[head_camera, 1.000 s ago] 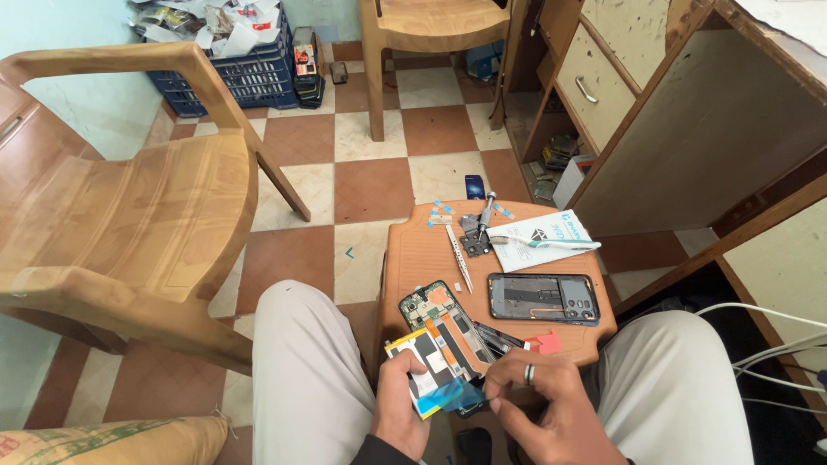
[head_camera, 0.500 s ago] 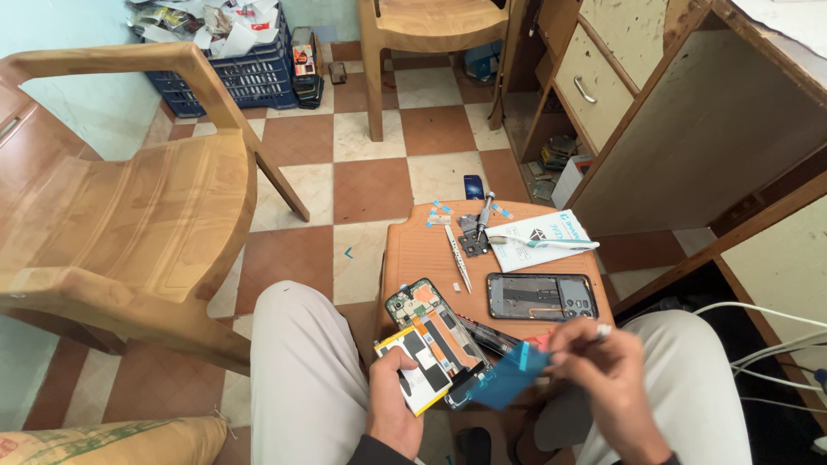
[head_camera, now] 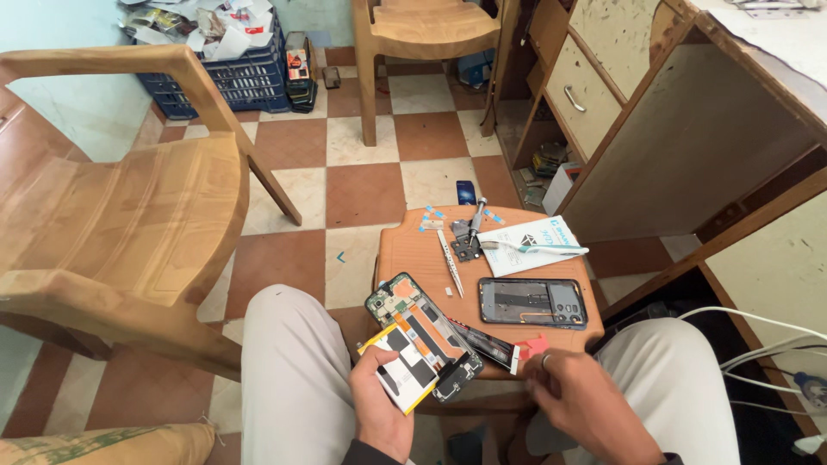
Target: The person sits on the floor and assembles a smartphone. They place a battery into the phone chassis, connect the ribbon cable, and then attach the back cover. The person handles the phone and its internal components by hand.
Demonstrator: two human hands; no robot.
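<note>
My left hand [head_camera: 379, 405] grips the lower end of an opened phone [head_camera: 431, 331], held tilted over my lap, its circuit boards showing and a white and yellow battery [head_camera: 398, 372] at the near end. My right hand [head_camera: 586, 400] hovers at the stool's near edge with curled fingers. They lie beside the red tab [head_camera: 535, 344] of a black strip [head_camera: 484, 342] on the stool. Whether they hold anything is hidden. A dark phone back shell [head_camera: 532, 303] lies flat just beyond my right hand.
The small round wooden stool [head_camera: 409, 258] also carries tweezers [head_camera: 450, 263], a screwdriver [head_camera: 476, 215], small metal parts [head_camera: 465, 245] and a white booklet [head_camera: 538, 237]. A brown plastic chair [head_camera: 129, 215] stands left, a desk with a drawer [head_camera: 603, 86] right, white cables [head_camera: 758, 344] by my right knee.
My right hand held up a blue piece half a second ago and has dropped back to the stool edge; the blue piece is out of sight. The opened phone has shifted slightly lower.
</note>
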